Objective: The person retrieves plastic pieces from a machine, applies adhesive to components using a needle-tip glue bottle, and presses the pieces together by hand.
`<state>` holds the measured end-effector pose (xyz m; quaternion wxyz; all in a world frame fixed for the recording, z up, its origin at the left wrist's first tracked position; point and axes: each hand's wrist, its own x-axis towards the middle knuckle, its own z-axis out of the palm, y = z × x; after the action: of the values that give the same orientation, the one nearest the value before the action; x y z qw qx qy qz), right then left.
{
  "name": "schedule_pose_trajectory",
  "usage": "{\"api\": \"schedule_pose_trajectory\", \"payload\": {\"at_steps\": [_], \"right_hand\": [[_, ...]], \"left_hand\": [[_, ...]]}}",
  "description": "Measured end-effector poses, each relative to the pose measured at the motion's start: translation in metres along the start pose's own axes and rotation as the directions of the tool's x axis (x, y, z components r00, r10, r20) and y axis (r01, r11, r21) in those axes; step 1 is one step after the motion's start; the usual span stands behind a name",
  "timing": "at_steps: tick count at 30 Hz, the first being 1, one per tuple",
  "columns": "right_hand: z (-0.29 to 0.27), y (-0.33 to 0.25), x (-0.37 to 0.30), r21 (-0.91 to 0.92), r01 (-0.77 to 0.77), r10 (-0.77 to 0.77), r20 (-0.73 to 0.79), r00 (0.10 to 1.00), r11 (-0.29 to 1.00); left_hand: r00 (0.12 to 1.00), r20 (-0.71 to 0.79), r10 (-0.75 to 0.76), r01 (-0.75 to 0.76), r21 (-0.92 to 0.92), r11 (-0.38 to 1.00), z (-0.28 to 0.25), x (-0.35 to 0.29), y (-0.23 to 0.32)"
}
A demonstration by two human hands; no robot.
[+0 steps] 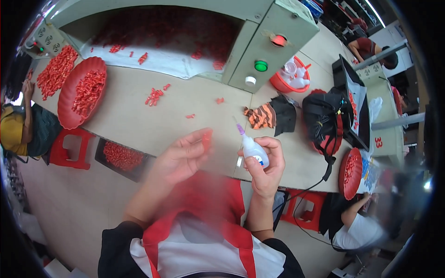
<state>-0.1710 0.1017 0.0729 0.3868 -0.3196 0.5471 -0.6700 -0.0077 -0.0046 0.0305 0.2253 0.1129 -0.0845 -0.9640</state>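
Note:
Over the near edge of the table, my left hand [181, 157] pinches a small red plastic piece [207, 140] at its fingertips; motion blurs the piece's shape. My right hand [268, 172] is wrapped round a white squeeze bottle [253, 149] with a purple needle tip. The bottle leans, its needle pointing up and toward the left. Bottle and red piece are apart. Beyond my hands, a few loose red pieces [154, 97] lie on the table [125, 111]. A crumpled striped cloth [260, 116] rests beyond the bottle, against a black cloth [283, 113].
A green-grey machine [241, 55] with buttons spans the back, red pieces inside its opening. Left are a red scalloped tray [65, 104] and a black bin [104, 162]. Right sit a red basket [282, 83] of bottles and a black bag [324, 118]. People work on both sides.

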Motion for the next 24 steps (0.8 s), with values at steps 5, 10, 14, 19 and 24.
{"api": "schedule_pose_trajectory", "payload": {"at_steps": [5, 10, 14, 19, 24], "right_hand": [[0.006, -0.006, -0.019, -0.311, 0.268, -0.33, -0.169, 0.929, 0.912], [0.009, -0.011, -0.03, -0.394, 0.334, -0.424, -0.165, 0.891, 0.856], [0.013, -0.004, -0.029, -0.305, 0.337, -0.415, -0.244, 0.877, 0.891], [0.03, 0.005, -0.027, 0.326, -0.051, 0.081, -0.078, 0.994, 0.944], [0.041, 0.006, -0.008, 0.374, 0.079, -0.003, -0.199, 0.98, 0.924]], "left_hand": [[0.996, -0.083, 0.018, -0.018, 0.003, 1.0, 0.022, 0.002, -0.012], [0.984, -0.152, 0.091, -0.089, 0.016, 0.996, 0.016, 0.0, -0.016], [0.965, -0.208, 0.16, -0.116, 0.21, 0.971, 0.015, 0.001, -0.017], [0.903, -0.229, 0.364, -0.248, 0.415, 0.875, 0.029, 0.01, -0.035], [0.95, -0.21, 0.229, -0.115, 0.446, 0.888, 0.019, 0.005, -0.042]]}}
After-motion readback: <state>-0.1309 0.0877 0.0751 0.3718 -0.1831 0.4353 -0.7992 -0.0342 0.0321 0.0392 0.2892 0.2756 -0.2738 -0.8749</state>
